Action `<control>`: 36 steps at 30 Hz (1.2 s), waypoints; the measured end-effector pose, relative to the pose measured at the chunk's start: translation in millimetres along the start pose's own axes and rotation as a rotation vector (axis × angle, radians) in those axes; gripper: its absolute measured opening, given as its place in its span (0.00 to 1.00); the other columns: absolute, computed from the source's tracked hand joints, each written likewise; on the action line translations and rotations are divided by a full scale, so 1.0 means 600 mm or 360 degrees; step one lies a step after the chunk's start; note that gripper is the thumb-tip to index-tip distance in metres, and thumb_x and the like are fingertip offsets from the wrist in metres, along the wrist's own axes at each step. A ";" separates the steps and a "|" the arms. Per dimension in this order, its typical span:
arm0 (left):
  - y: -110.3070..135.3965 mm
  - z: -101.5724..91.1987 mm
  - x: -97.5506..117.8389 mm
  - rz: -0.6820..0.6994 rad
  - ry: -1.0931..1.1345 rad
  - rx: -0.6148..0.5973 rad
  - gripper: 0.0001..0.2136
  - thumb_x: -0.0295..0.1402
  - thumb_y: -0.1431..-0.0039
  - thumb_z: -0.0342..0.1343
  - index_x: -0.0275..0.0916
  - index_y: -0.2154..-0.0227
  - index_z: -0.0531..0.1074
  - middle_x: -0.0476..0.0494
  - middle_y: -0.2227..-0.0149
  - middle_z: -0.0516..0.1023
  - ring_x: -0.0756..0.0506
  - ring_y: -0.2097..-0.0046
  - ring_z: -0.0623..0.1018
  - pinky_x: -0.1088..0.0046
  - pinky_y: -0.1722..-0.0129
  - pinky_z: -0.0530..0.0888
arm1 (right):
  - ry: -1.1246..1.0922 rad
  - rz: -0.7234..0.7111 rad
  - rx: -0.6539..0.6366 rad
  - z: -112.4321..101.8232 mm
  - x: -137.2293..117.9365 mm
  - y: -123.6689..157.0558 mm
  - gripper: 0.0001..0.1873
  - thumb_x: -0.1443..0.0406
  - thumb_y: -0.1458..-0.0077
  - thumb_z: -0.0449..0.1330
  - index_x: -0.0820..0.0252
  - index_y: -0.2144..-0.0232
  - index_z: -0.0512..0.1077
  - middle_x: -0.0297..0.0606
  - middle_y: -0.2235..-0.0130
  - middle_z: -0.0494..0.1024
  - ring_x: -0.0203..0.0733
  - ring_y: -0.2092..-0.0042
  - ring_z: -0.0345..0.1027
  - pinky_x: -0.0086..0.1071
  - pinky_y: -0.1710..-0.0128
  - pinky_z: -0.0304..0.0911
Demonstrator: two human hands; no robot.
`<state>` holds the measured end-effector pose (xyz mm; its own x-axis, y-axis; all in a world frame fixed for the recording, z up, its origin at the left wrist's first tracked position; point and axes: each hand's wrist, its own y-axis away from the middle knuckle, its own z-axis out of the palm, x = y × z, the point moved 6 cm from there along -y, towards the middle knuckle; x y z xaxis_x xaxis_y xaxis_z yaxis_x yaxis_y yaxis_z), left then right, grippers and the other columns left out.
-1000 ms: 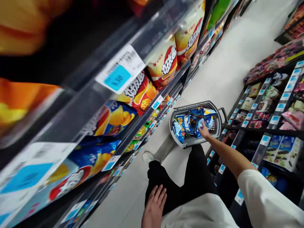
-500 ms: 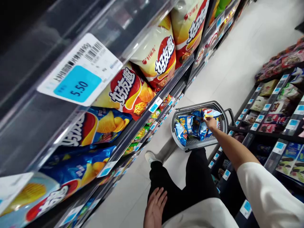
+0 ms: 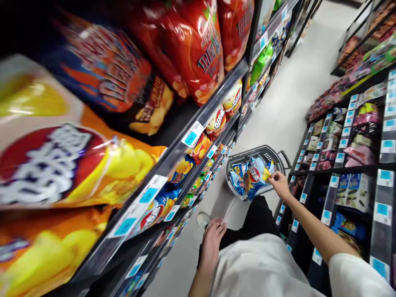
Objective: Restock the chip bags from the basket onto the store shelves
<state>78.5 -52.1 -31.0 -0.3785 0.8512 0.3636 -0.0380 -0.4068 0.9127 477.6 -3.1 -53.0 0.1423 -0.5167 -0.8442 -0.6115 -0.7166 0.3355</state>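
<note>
Shop shelves [image 3: 216, 97] stand along a pale floor [image 3: 278, 119]; big red and orange chip bags [image 3: 192, 53] fill them on the left, and blue price tags [image 3: 192, 134] line the edges; small packs [image 3: 352, 192] sit on a dark rack [image 3: 340, 168] on the right; a gray basket [image 3: 266, 152] is low down, just past the person's shoe [image 3: 203, 220]; blue chip bags [image 3: 253, 177] lie in it; the right hand [image 3: 280, 184] is narrow and pinches the top bag at the basket; the left hand [image 3: 212, 243] hangs open by the white shirt [image 3: 260, 268], holding nothing.
</note>
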 end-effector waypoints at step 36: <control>0.134 0.104 0.264 0.1307 -0.1035 -0.0138 0.35 0.42 0.64 0.77 0.34 0.52 0.74 0.38 0.54 0.81 0.37 0.52 0.81 0.58 0.48 0.79 | -0.0700 -0.0661 -0.1022 0.062 -0.449 0.127 0.27 0.50 0.50 0.74 0.55 0.55 0.71 0.29 0.66 0.75 0.37 0.65 0.72 0.32 0.63 0.73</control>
<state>73.1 70.9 111.4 0.2505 0.3066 0.9183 -0.0706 -0.9402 0.3332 363.9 99.2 184.4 -0.1377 -0.0235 -0.9902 -0.0025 -0.9997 0.0241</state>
